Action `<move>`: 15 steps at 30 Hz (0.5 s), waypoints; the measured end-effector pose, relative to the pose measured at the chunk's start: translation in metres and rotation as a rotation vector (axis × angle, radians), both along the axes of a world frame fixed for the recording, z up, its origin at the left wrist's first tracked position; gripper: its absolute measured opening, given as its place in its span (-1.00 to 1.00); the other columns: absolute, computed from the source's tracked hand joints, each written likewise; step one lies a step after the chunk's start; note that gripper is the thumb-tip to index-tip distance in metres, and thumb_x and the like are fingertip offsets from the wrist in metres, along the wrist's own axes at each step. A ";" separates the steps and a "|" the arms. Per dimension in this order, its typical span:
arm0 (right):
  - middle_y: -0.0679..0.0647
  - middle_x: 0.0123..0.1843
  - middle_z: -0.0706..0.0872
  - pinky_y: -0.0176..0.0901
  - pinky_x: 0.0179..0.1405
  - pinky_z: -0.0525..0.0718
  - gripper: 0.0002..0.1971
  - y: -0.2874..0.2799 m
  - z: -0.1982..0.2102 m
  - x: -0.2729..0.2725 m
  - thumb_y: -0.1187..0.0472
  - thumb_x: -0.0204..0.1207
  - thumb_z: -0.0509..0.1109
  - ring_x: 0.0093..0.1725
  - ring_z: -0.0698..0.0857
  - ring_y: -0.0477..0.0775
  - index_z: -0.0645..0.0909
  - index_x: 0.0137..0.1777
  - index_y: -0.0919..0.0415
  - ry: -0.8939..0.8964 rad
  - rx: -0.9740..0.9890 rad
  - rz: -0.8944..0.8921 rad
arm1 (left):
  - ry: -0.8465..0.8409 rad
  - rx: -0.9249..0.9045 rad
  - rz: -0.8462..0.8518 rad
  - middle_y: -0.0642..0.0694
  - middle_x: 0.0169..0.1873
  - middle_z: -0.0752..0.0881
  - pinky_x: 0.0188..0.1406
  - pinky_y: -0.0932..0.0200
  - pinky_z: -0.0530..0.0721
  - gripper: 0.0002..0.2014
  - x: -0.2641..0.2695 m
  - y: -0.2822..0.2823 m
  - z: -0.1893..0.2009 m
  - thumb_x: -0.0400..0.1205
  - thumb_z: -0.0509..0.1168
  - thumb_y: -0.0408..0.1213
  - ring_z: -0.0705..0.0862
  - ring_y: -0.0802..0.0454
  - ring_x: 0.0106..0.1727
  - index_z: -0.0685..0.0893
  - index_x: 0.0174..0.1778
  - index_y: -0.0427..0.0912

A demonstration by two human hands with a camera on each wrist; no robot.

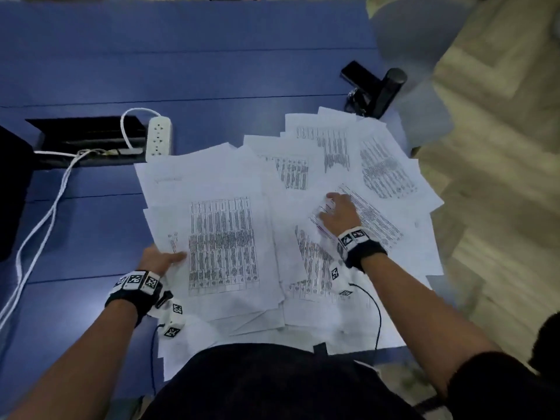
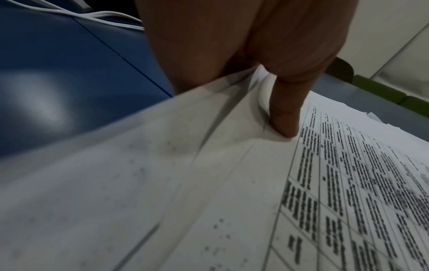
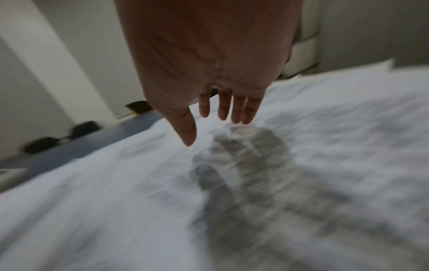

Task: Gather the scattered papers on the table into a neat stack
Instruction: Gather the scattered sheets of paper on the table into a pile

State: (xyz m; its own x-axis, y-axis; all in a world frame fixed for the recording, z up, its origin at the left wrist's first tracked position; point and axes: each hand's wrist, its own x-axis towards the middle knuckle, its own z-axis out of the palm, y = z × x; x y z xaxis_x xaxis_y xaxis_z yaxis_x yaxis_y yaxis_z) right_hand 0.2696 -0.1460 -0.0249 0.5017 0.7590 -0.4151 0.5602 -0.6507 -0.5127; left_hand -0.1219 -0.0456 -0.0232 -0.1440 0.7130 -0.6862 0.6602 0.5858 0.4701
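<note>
Several white printed sheets [image 1: 381, 168] lie scattered and overlapping across the near right part of the blue table [image 1: 91, 213]. My left hand [image 1: 169, 257] pinches the left edge of a loose bundle of sheets [image 1: 224, 237] topped by a printed table. In the left wrist view the thumb [image 2: 285, 121] presses on top of the bundle [image 2: 232, 183], and the fingers beneath are hidden. My right hand [image 1: 328, 207] is open over the right-hand sheets. Its straight fingers [image 3: 223, 108] hover just above the paper [image 3: 325, 128] and cast a shadow on it.
A white power strip [image 1: 158, 139] and its white cable [image 1: 39, 225] lie left of the papers, beside a black cable recess [image 1: 88, 137]. Black objects [image 1: 372, 89] sit at the back right near the table edge. A grey chair [image 1: 418, 31] stands beyond it.
</note>
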 end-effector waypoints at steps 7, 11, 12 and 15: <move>0.33 0.64 0.21 0.15 0.57 0.28 -0.02 -0.082 -0.006 0.136 -0.13 0.30 0.62 0.63 0.21 0.34 0.24 0.58 0.35 -0.229 -0.372 0.128 | -0.050 0.133 -0.018 -0.44 0.22 0.67 0.12 -0.04 0.52 -0.55 0.012 -0.005 0.005 0.53 0.47 -0.42 0.64 -0.38 0.24 0.56 0.31 -0.47; 0.25 0.52 0.25 0.24 0.42 0.49 0.00 -0.100 -0.018 0.135 -0.10 0.18 0.69 0.51 0.33 0.37 0.27 0.56 0.18 -0.176 -0.285 0.108 | -0.037 0.178 -0.069 -0.38 0.23 0.70 0.25 -0.17 0.58 -0.56 0.028 -0.001 0.005 0.50 0.49 -0.41 0.68 -0.33 0.21 0.61 0.30 -0.39; 0.24 0.50 0.26 0.26 0.39 0.51 0.03 -0.101 -0.021 0.132 -0.14 0.14 0.70 0.49 0.34 0.37 0.26 0.56 0.13 -0.165 -0.271 0.085 | -0.031 0.179 -0.081 -0.39 0.22 0.70 0.27 -0.19 0.58 -0.56 0.031 -0.001 0.004 0.50 0.49 -0.41 0.68 -0.33 0.21 0.61 0.29 -0.39; 0.20 0.59 0.14 0.42 0.35 0.44 0.17 -0.098 -0.024 0.125 -0.37 0.03 0.64 0.56 0.19 0.39 0.17 0.59 0.01 -0.253 -0.331 0.082 | -0.019 0.201 -0.079 -0.39 0.24 0.68 0.33 -0.22 0.55 -0.55 0.036 0.000 0.004 0.51 0.48 -0.44 0.66 -0.34 0.25 0.60 0.32 -0.42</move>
